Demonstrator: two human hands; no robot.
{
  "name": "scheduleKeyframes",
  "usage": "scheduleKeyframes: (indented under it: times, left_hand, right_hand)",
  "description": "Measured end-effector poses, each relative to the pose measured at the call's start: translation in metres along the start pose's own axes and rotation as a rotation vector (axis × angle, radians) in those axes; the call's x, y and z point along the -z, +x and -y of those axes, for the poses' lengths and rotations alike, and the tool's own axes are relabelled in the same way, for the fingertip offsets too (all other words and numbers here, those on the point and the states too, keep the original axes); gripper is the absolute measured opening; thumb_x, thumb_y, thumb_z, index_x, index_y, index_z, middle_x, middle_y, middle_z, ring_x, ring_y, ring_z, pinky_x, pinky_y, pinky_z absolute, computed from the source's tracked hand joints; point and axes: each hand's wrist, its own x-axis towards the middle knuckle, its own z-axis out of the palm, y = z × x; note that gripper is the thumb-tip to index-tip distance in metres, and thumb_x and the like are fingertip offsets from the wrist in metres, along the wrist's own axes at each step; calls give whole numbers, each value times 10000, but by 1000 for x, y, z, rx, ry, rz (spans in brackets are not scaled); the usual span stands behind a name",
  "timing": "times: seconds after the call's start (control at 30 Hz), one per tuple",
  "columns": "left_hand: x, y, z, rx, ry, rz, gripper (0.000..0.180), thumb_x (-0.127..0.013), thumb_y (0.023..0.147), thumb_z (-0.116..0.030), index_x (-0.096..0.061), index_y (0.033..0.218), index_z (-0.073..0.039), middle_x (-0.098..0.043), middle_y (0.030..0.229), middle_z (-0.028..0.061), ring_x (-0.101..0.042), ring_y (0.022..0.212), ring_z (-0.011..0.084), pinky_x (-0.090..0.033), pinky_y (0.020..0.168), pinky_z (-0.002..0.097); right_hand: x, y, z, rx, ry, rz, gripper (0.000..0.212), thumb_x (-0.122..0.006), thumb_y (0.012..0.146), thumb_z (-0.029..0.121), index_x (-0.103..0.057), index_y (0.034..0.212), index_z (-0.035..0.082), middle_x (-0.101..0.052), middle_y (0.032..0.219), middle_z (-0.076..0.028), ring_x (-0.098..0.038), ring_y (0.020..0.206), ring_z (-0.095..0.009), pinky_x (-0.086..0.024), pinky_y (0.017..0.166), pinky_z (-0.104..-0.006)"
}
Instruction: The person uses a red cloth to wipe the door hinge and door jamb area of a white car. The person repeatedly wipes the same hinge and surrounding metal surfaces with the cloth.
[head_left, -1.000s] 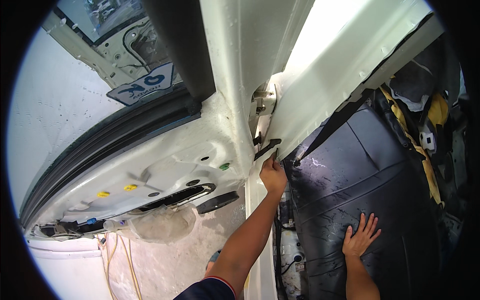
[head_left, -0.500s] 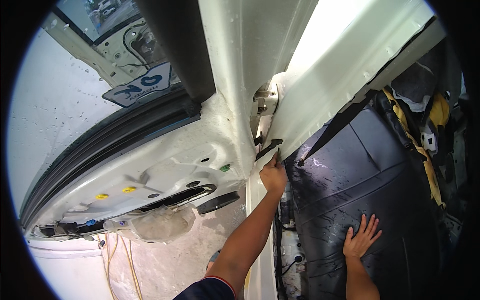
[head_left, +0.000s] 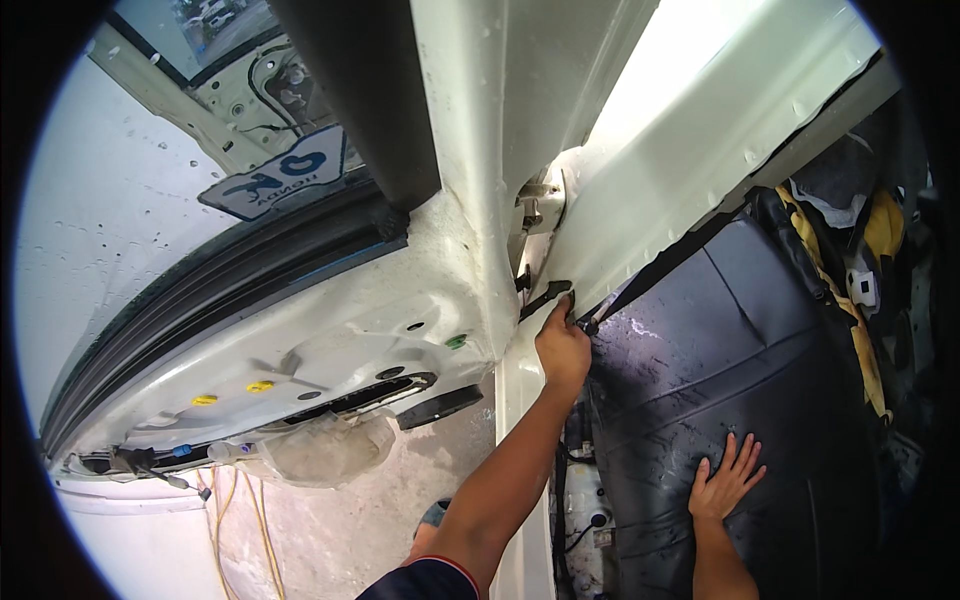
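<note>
My left hand (head_left: 563,345) reaches up to the white door pillar (head_left: 600,265), beside the end of a black door check strap (head_left: 547,297). Its index finger stretches up against the pillar at the strap's end; the other fingers curl in, and whatever they may hold is hidden. Close to its right side is a dark fitting (head_left: 588,326) at the pillar's edge. My right hand (head_left: 722,483) lies flat, fingers spread, on a black seat (head_left: 690,400) with wet-looking smears. Nothing is in that hand.
At left stands the open car door (head_left: 330,340), its trim off, with holes and yellow clips (head_left: 260,386). A clear plastic sheet (head_left: 325,450) hangs below it, near yellow cables (head_left: 268,540). A door hinge (head_left: 540,205) shows above my left hand; a yellow-edged strip (head_left: 850,330) runs at far right.
The view has shifted slightly. My left hand has moved a little right along the pillar, closer to the dark fitting. My right hand stays flat on the seat.
</note>
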Motion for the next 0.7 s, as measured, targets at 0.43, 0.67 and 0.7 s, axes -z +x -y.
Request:
scheduleKeyframes:
  times: [0.43,0.67,0.7]
  left_hand:
    - [9,-1,-28,-2,-11,102,578,-557,778,1,-599,1354,31,-705,1016,319,-708,904,450,-552,871,500]
    - [-5,-6,-16,28,29,143,683,-579,766,11,-430,1432,37,-649,1211,291,-642,1060,491,-512,955,514]
    - [-7,-7,-13,-74,-21,98,681,-573,770,17,-430,1436,35,-623,1268,291,-626,1103,484,-505,972,507]
  right_hand:
    - [-8,-2,-4,24,-28,-69,642,-402,997,441,-375,1563,139,-214,1688,-132,-135,1575,-340,-71,1243,-617]
    - [-9,-2,-3,-9,-25,1,634,-387,1003,448,-382,1560,145,-214,1688,-134,-139,1574,-340,-73,1241,-620]
    - [-10,-2,-4,7,-20,-31,635,-387,1004,449,-382,1560,143,-212,1688,-134,-136,1575,-341,-71,1240,-622]
